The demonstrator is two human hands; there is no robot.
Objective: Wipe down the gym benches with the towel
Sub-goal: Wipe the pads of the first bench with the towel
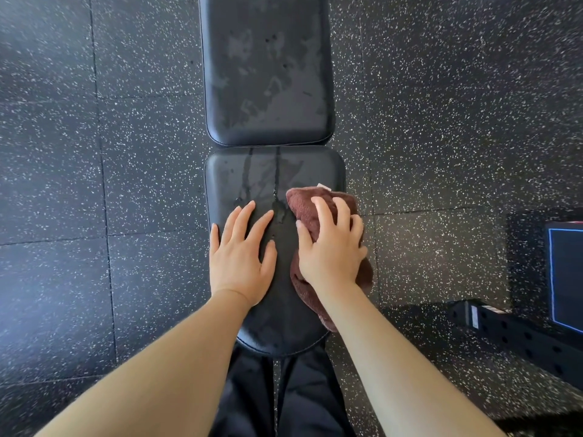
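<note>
A black padded gym bench runs away from me in two pads: the near seat pad (252, 171) and the far back pad (266, 70). Both show wet streaks and drops. My left hand (241, 255) lies flat on the left side of the seat pad, fingers spread, holding nothing. My right hand (331, 244) presses down on a bunched brown towel (306, 200) at the seat pad's right edge, fingers curled over it. Part of the towel hangs off the pad's right side under my wrist.
Black rubber floor tiles with white speckles (126, 184) surround the bench. A black perforated metal frame (517, 335) and a dark panel with a blue outline (566, 275) stand at the right. My dark trousers (284, 398) show below the seat pad.
</note>
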